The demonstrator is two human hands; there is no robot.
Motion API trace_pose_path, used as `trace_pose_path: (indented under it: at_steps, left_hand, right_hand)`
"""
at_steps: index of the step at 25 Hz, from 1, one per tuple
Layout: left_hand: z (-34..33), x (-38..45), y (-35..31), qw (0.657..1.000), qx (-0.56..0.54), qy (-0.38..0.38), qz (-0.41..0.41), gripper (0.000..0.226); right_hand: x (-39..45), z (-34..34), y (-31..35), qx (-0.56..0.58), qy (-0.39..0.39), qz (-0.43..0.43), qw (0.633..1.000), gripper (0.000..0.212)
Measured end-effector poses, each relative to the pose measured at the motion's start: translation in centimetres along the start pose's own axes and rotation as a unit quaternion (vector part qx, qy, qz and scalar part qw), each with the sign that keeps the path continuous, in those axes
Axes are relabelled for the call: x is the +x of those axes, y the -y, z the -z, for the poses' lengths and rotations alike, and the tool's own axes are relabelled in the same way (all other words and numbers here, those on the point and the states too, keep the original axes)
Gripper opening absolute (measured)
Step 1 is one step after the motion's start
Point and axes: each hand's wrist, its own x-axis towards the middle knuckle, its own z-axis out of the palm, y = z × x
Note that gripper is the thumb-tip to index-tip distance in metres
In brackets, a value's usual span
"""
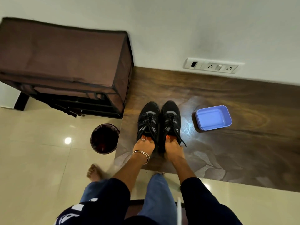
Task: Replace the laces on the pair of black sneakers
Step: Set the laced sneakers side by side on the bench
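Observation:
Two black sneakers stand side by side on a dark wooden table [227, 143], toes pointing away from me. Both carry black laces and show orange lining at the heel opening. My left hand [143, 147] grips the heel of the left sneaker [148, 120]; a ring and two bangles are on that hand and wrist. The heel of the right sneaker [171, 119] is gripped by my right hand [172, 147]. A loose black lace end [184, 143] trails off the right sneaker onto the table.
A blue plastic tub [213, 117] sits on the table to the right of the shoes. A brown fabric shoe rack [65, 65] stands at the left, a lined waste bin [104, 138] on the tiled floor beside the table. A wall socket panel [211, 65] is behind.

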Motion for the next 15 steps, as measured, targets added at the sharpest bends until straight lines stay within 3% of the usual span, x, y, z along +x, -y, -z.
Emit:
trace_pose_path:
  at_steps: [5, 10, 15]
  left_hand:
    - [-0.4, -4.0, 4.7, 0.998, -0.002, -0.045, -0.054, 0.036]
    - [-2.1, -11.2, 13.6, 0.993, -0.005, -0.067, -0.1, 0.036]
    - [-7.8, -18.2, 22.5, 0.993, 0.027, -0.058, -0.103, 0.031]
  right_hand:
    - [-3.9, -0.7, 6.8, 0.02, -0.042, -0.007, 0.999, 0.048]
    - [-8.9, -3.9, 16.9, 0.058, -0.09, -0.023, 0.994, 0.047]
    - [-11.7, -7.5, 27.0, 0.058, -0.078, -0.018, 0.995, 0.041]
